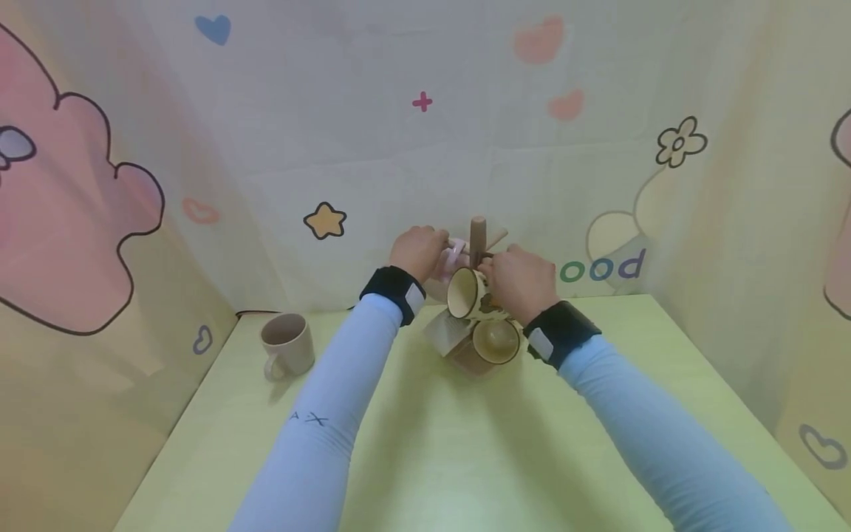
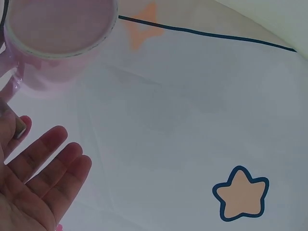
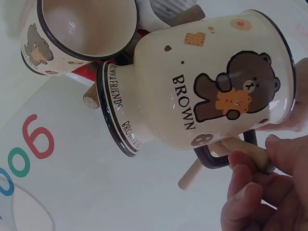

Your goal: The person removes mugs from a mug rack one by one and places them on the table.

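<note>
Near the back edge of the desk point(image 1: 199, 443), a wooden mug rack point(image 1: 478, 240) is set, on which a bear-printed mug point(image 3: 211, 91) and a pink mug point(image 2: 62, 70) are hung. A plain mug point(image 1: 289, 349) is placed toward the back left corner. By the right hand point(image 1: 525, 282), a wooden peg point(image 3: 248, 150) at the bear-printed mug's handle is pinched; by the left hand point(image 1: 419, 251), a second peg point(image 2: 20, 129) beside the pink mug's.

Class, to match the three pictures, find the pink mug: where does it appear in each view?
Head: right of centre, beside the left hand, partly hidden: pink mug.
Left wrist: top-left corner, cut off by the frame: pink mug.
Right wrist: not visible.
Landmark: the dark-outlined star on the backdrop, shared by head and left wrist only.
</note>
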A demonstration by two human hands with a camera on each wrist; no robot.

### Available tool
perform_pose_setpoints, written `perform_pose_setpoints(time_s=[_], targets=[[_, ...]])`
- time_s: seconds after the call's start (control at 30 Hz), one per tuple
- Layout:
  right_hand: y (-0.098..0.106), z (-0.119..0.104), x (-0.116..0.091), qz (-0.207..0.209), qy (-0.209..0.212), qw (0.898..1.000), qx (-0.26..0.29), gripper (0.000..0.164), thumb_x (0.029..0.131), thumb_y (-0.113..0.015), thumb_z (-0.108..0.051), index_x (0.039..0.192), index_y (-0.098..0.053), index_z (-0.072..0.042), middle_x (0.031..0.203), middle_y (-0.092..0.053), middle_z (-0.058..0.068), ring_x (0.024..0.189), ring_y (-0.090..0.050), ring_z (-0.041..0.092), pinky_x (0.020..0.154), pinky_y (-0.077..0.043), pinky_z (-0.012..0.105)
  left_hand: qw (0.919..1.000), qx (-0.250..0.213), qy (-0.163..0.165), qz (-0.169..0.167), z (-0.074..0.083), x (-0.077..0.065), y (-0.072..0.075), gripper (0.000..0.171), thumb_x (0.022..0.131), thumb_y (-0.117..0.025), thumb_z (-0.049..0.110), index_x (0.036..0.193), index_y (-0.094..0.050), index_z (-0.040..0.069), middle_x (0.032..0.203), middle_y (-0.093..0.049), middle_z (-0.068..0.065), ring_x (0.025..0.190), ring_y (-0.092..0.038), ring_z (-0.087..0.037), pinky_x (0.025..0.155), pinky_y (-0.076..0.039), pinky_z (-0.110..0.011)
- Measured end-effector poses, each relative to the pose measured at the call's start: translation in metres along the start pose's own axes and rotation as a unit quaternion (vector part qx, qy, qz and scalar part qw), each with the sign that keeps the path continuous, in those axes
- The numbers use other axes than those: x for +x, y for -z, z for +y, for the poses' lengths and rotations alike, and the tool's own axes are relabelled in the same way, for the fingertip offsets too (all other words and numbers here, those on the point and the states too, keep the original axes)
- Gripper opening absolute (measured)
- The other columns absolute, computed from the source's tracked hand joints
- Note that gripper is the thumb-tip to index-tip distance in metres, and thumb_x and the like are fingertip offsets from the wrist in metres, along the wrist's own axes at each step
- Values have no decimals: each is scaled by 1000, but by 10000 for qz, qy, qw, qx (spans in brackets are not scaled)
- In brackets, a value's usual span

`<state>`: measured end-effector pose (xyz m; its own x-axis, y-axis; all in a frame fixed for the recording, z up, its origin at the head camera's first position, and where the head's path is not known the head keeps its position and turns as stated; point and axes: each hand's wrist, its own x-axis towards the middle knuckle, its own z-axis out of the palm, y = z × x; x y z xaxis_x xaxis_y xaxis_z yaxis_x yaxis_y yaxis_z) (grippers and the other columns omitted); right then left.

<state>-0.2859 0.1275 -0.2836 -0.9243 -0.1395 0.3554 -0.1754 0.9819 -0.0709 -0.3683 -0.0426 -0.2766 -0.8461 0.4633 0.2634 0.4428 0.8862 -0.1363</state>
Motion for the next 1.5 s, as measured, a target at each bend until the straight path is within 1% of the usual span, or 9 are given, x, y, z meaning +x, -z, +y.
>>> perform_pose_setpoints(time_s=[0.17, 0.33, 0.63, 0.8, 0.97, 1.1, 1.2, 1.4, 1.5], targets=[[-1, 8, 1, 69, 29, 9998, 158, 43, 103, -50, -34, 73, -65, -8, 75, -56, 10, 60, -56, 26, 52, -49, 45, 9999, 84, -54, 61, 2, -1, 0, 22, 97, -63, 9, 119, -67, 10, 107, -69, -10, 97, -66, -24, 85, -55, -33], [0, 11, 2, 84, 31, 9997, 217, 44, 103, -50, -34, 71, -64, -8, 74, -57, 10, 61, -57, 27, 51, -48, 45, 9999, 67, -77, 66, 2, -3, 1, 23, 96, -65, 8, 119, -67, 9, 108, -69, -10, 98, -65, -24, 86, -55, -34], [3, 14, 7, -17, -53, 9996, 266, 45, 104, -49, -35, 73, -64, -6, 81, -61, 13, 65, -60, 31, 57, -51, 50, 9998, 112, -89, 138, 2, -7, 4, 25, 96, -65, 8, 121, -67, 9, 108, -69, -10, 97, -65, -26, 86, -55, -35], [4, 16, 9, -94, -72, 9995, 292, 44, 104, -48, -35, 75, -64, -6, 80, -61, 11, 64, -58, 29, 55, -49, 47, 9998, 98, -92, 116, 3, -11, 7, 28, 95, -67, 11, 123, -67, 9, 109, -69, -10, 96, -64, -25, 88, -54, -34], [5, 19, 10, -77, -77, 9995, 300, 43, 104, -49, -34, 77, -66, -5, 79, -61, 11, 64, -57, 28, 54, -48, 46, 9999, -87, -23, 91, 3, -13, 6, 30, 95, -69, 16, 124, -66, 9, 107, -68, -9, 93, -62, -24, 88, -54, -33], [4, 23, 11, -71, -72, 9991, 401, 42, 104, -49, -34, 78, -67, -5, 78, -62, 10, 66, -58, 28, 56, -48, 47, 9998, -146, -4, 161, 3, -15, 4, 27, 95, -69, 14, 122, -68, 10, 105, -68, -9, 90, -61, -23, 86, -55, -32], [3, 26, 12, -80, -60, 9988, 474, 42, 104, -50, -34, 78, -67, -5, 77, -62, 10, 66, -58, 28, 56, -48, 47, 9998, -80, -17, 183, 4, -16, 4, 27, 94, -69, 12, 121, -68, 9, 105, -68, -9, 90, -62, -23, 85, -55, -32], [3, 31, 13, -172, -52, 9983, 563, 41, 104, -50, -33, 83, -70, -4, 72, -61, 8, 64, -58, 27, 53, -45, 42, 9999, -33, 20, 134, 7, -18, 2, 30, 95, -68, 12, 124, -65, 9, 107, -68, -10, 93, -63, -23, 85, -55, -33], [2, 33, 14, -191, -67, 9981, 588, 39, 104, -51, -32, 86, -71, -4, 73, -62, 9, 66, -58, 27, 54, -46, 43, 9999, -73, 62, 92, 8, -19, 1, 31, 95, -68, 13, 126, -65, 10, 107, -68, -10, 92, -62, -23, 86, -55, -33]])
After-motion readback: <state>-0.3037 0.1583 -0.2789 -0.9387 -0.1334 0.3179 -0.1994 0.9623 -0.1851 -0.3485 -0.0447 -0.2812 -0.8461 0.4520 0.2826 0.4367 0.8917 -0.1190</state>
